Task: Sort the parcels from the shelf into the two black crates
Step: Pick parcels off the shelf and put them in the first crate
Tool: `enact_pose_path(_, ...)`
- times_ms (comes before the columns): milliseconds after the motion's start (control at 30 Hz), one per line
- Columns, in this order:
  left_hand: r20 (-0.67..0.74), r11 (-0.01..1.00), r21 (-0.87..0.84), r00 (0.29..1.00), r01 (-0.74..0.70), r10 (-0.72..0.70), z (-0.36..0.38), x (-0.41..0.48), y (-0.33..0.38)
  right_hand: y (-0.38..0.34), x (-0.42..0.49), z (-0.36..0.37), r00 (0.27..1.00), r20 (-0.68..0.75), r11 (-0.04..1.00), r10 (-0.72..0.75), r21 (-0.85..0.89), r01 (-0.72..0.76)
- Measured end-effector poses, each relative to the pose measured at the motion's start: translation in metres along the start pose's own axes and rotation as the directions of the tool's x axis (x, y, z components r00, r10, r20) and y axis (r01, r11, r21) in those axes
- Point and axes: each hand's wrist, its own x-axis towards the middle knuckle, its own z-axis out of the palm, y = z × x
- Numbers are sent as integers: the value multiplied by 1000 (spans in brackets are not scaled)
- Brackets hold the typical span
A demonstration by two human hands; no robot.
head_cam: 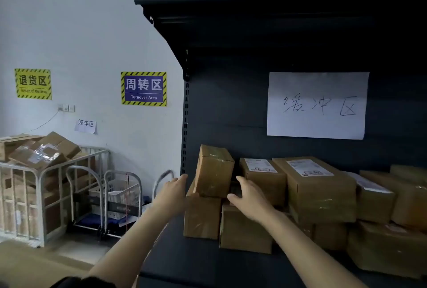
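Several brown cardboard parcels are stacked on a dark shelf (196,262). One tall taped parcel (213,171) stands tilted on top of two lower boxes (202,217) at the left end of the pile. My left hand (172,192) reaches toward its left side with fingers apart, just short of it. My right hand (248,198) is spread at its right side, over a lower box (245,230). Neither hand holds anything. No black crate is in view.
Labelled parcels (318,186) fill the shelf to the right, under a handwritten paper sign (317,105). A metal cage cart (30,195) full of boxes and folding trolleys (106,202) stand on the floor to the left, by the wall.
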Motion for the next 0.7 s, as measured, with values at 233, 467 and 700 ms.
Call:
enact_pose_path(233, 29, 815, -559, 986, 154, -167, -1, 50, 24, -5, 39, 8, 996, 33, 971, 78, 224, -84)
enact_pose_path(467, 183, 218, -945, 945, 245, -272, 0, 36, 33, -7, 24, 19, 991, -3, 902, -131, 416, 120)
enact_pose_path(700, 252, -215, -950, 964, 228, -89, 26, -17, 3, -14, -11, 25, 880, -285, 825, -379, 328, 461)
